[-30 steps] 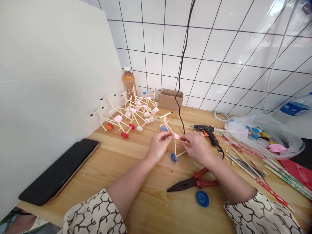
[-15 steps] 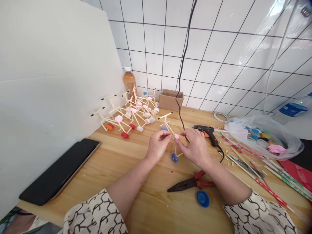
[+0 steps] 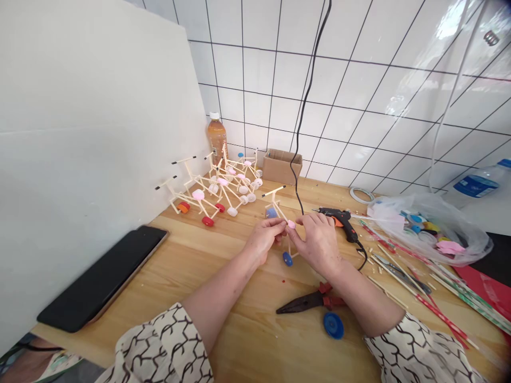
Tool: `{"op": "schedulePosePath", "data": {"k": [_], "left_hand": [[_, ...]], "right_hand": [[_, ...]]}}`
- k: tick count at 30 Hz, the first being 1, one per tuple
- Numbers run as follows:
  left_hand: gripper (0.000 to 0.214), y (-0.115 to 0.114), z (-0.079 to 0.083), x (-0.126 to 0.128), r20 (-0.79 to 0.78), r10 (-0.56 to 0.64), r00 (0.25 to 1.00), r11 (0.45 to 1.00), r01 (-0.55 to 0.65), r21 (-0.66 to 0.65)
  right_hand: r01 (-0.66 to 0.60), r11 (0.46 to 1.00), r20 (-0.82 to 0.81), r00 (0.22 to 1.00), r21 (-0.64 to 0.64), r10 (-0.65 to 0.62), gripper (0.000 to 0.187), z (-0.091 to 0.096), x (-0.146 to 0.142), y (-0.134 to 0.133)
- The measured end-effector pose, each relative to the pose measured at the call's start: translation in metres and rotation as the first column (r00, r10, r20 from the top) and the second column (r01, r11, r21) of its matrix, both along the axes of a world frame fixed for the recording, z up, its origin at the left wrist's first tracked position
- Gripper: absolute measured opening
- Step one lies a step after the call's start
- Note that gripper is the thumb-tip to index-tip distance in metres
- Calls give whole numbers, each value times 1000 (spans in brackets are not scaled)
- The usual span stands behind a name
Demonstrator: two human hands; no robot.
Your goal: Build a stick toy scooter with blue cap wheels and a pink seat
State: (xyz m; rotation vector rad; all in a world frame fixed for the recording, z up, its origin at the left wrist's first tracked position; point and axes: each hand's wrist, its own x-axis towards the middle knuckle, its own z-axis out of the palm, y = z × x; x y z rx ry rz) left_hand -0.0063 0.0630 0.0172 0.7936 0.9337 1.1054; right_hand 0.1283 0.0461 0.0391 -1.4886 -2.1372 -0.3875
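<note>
- Wooden-stick model (image 3: 277,205) with blue bottle-cap wheels (image 3: 287,259): located between both hands, over the middle of the table (image 3: 139,266). Fingers hide part of its frame, and whether the lower wheel touches the wood cannot be told.
- Left hand (image 3: 263,239): grip closed, with thumb and fingers pinching the model's stick frame just beside a pink piece (image 3: 291,225).
- Right hand (image 3: 317,244): grip closed on the model from the other side, with fingertips (image 3: 297,234) at the pink piece.
- Black cable (image 3: 305,101): hangs down the tiled wall (image 3: 351,69) and reaches the table just behind the right hand.
- Hot-glue gun (image 3: 339,218): lies on its side just beyond the right hand, its cord curving toward the front.
- Needle-nose pliers (image 3: 307,302): red-handled, on the table directly in front of the hands, with a loose blue bottle cap (image 3: 333,325) beside them.
- Finished stick models (image 3: 215,186): clustered to the left against a white board (image 3: 80,133), well apart from the hands, with red, orange and white wheels.
- Behind them: an amber drink bottle (image 3: 216,139) and a cardboard box (image 3: 281,166).
- Far right: a clear plastic bag of caps and pink pieces (image 3: 431,229), a tape roll (image 3: 361,195) and scattered sticks (image 3: 399,279).
- Near left: a black phone (image 3: 104,279) lies flat.
</note>
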Motion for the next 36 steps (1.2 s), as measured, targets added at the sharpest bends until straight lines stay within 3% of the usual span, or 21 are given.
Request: {"op": "schedulePosePath", "data": {"k": [13, 22, 36], "left_hand": [[25, -3, -2, 5, 101, 37, 994, 999, -37, 3], [24, -10, -2, 13, 38, 181, 983, 983, -182, 29], [19, -9, 0, 16, -21, 229, 973, 973, -229, 2]], "right_hand": [[-102, 994, -107, 990, -50, 96, 18, 4, 5, 2], [-147, 984, -193, 973, -102, 125, 13, 5, 9, 4], [-189, 975, -239, 958, -119, 156, 15, 0, 5, 9]]}}
